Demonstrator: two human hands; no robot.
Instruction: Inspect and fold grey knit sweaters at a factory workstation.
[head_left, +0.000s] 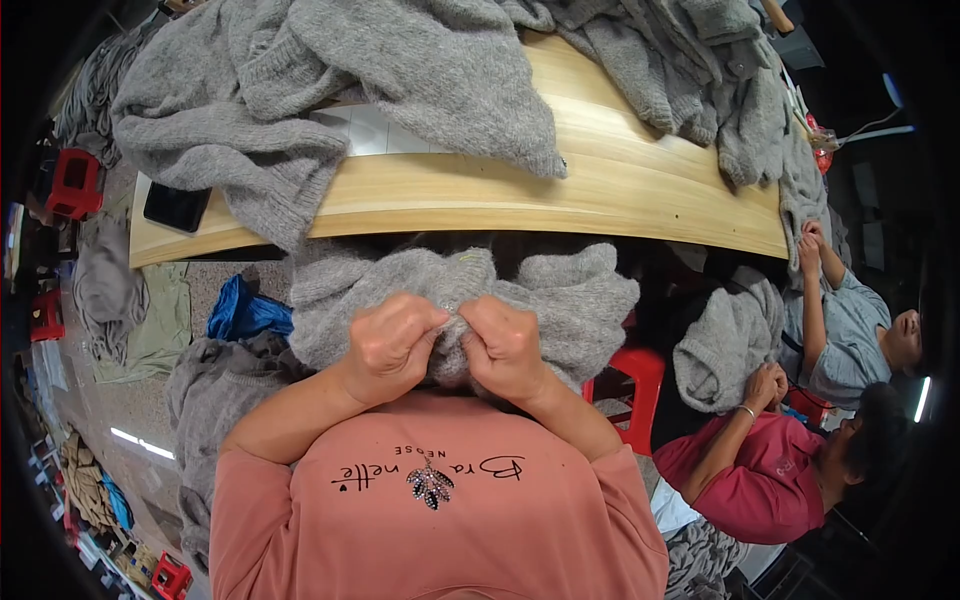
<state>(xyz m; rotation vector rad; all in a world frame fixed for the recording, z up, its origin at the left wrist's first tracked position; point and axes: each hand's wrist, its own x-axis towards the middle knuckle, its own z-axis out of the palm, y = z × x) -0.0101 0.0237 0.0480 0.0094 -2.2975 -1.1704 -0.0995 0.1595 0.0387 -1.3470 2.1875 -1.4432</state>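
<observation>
A grey knitted sweater (pixel 560 300) lies bunched across my lap, just below the table's front edge. My left hand (pixel 395 338) pinches its knit fabric from the left side. Close beside it, my right hand (pixel 500 338) grips the same sweater, thumbs and fingertips of both hands almost meeting at the middle. Between the two hands a small section of the knit is drawn up; whatever fine thread or stitch is there is too small to make out. A short yellowish strand shows on the fabric just above the hands.
A wooden table (pixel 640 180) carries heaped grey sweaters (pixel 430 70) and a dark phone (pixel 177 206) at its left end. A red stool (pixel 640 395) stands to my right. Two co-workers (pixel 750 465) sit at the right, handling grey knitwear. Blue cloth (pixel 245 308) lies at left.
</observation>
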